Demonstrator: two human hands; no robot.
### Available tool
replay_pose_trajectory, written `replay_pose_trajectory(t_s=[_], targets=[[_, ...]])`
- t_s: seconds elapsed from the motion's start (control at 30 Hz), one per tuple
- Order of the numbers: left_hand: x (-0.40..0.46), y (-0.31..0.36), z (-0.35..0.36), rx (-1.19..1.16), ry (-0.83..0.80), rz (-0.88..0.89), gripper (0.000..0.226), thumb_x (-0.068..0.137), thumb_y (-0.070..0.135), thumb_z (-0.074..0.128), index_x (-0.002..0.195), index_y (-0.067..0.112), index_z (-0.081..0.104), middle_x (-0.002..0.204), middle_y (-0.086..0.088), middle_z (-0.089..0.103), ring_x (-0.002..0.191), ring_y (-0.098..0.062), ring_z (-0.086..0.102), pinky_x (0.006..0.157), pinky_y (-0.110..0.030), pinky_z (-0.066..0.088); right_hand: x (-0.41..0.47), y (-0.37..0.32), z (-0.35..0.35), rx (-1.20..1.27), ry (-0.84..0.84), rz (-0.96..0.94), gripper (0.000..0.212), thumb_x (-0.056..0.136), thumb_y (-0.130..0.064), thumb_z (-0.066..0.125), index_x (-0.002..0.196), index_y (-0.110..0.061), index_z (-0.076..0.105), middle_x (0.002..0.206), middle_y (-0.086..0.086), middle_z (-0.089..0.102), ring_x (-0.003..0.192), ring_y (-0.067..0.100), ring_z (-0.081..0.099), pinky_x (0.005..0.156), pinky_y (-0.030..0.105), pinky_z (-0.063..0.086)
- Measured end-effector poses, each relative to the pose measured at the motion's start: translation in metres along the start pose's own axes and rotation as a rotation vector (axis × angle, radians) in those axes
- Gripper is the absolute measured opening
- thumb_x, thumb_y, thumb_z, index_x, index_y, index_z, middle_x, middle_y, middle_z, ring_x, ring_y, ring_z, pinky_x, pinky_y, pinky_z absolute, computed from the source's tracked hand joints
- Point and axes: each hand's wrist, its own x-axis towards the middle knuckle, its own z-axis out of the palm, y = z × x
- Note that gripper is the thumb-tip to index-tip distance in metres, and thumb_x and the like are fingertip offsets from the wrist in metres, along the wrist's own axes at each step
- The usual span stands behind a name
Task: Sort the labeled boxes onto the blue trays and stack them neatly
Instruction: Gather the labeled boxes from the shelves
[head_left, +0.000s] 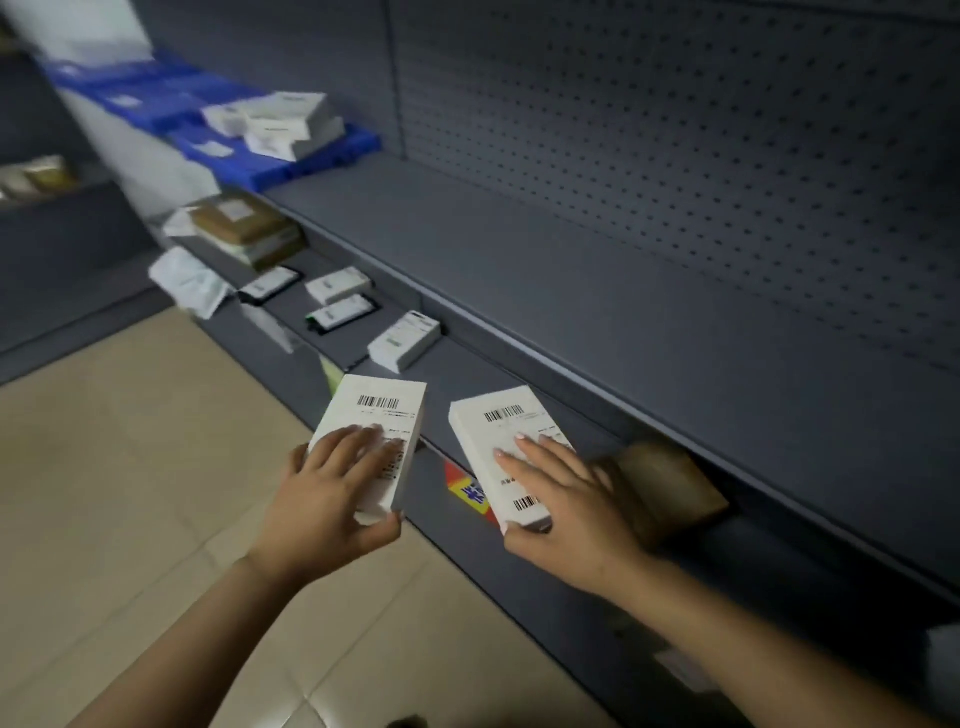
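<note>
My left hand (340, 486) is gripping one white barcoded cardboard box (382, 415), thumb under, fingers over; my right hand (563, 501) is clamping another white labeled box (501, 431).

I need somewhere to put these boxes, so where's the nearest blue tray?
In the head view the blue tray sits far left on the upper shelf, holding a stack of white boxes, well beyond both hands.

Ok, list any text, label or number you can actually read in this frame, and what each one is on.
None can be quoted.
Box in the left hand: barcode and print, blurred.
Box in the right hand: two barcodes and print, blurred.
Red and yellow sticker on the shelf edge: blue characters, cut off and unclear.
Boxes on the lower shelf and on the blue tray: labels too small to read.
</note>
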Motion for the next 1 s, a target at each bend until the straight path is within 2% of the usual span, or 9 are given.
replay_pose_trajectory(t_s=[0.07, 0.17, 0.33, 0.43, 0.67, 0.8, 1.0], targets=[[-0.009, -0.025, -0.017, 0.011, 0.044, -0.086, 0.069, 0.069, 0.062, 0.055, 0.129, 0.026, 0.053, 0.133, -0.002, 0.054, 0.124, -0.025, 0.045, 0.089, -0.046, 0.041, 0.027, -0.026, -0.003, 0.01, 0.03, -0.083, 0.076, 0.07, -0.062, 0.034, 0.144, -0.046, 0.026, 0.155, -0.02, 0.014, 0.143, 0.002, 0.001, 0.112, 0.039, 0.013], [-0.017, -0.068, -0.043, 0.036, 0.095, -0.155, 0.071, 0.069, 0.062, 0.053, 0.13, 0.027, 0.052, 0.134, -0.002, 0.053, 0.125, -0.026, 0.045, 0.092, -0.048, 0.041, 0.07, -0.067, -0.007, 0.012, 0.025, -0.17, 0.077, 0.069, -0.063, 0.033, 0.143, -0.048, 0.024, 0.154, -0.023, 0.012, 0.142, -0.001, -0.001, 0.114, 0.037, 0.01], [-0.011, -0.151, -0.08, 0.063, 0.16, -0.197, 0.072, 0.071, 0.063, 0.054, 0.132, 0.027, 0.051, 0.137, -0.001, 0.051, 0.127, -0.026, 0.043, 0.095, -0.047, 0.04, 0.143, -0.133, -0.008, 0.033, 0.088, -0.242, 0.075, 0.067, -0.064, 0.035, 0.14, -0.046, 0.034, 0.151, -0.024, 0.02, 0.141, -0.002, 0.002, 0.113, 0.037, 0.009], [0.003, -0.204, -0.099, 0.057, 0.184, -0.184, 0.072, 0.071, 0.065, 0.053, 0.132, 0.027, 0.052, 0.137, 0.0, 0.052, 0.127, -0.025, 0.044, 0.095, -0.046, 0.04, 0.188, -0.173, -0.008, 0.036, 0.138, -0.244, 0.074, 0.065, -0.063, 0.037, 0.136, -0.044, 0.043, 0.149, -0.022, 0.028, 0.14, -0.003, 0.009, 0.112, 0.034, 0.011], [0.055, -0.311, -0.134, 0.054, 0.241, -0.111, 0.071, 0.072, 0.065, 0.054, 0.133, 0.028, 0.051, 0.138, 0.002, 0.05, 0.128, -0.023, 0.042, 0.093, -0.044, 0.039, 0.279, -0.244, -0.012, 0.085, 0.287, -0.195, 0.06, 0.073, -0.052, 0.058, 0.131, -0.043, 0.049, 0.137, -0.03, 0.03, 0.139, 0.0, 0.017, 0.114, 0.044, 0.022], [0.092, -0.351, -0.14, 0.055, 0.251, -0.064, 0.072, 0.071, 0.066, 0.055, 0.132, 0.027, 0.051, 0.138, 0.001, 0.05, 0.128, -0.021, 0.041, 0.093, -0.043, 0.039, 0.324, -0.259, -0.015, 0.126, 0.328, -0.16, 0.06, 0.071, -0.046, 0.058, 0.13, -0.041, 0.052, 0.134, -0.028, 0.035, 0.138, 0.001, 0.021, 0.112, 0.049, 0.025], [0.162, -0.403, -0.136, 0.064, 0.226, -0.003, 0.073, 0.072, 0.068, 0.052, 0.133, 0.028, 0.05, 0.138, 0.002, 0.05, 0.128, -0.021, 0.041, 0.095, -0.045, 0.04, 0.407, -0.257, -0.022, 0.142, 0.376, -0.141, 0.057, 0.072, -0.04, 0.063, 0.128, -0.042, 0.052, 0.135, -0.028, 0.035, 0.133, -0.007, 0.02, 0.114, 0.043, 0.023]])
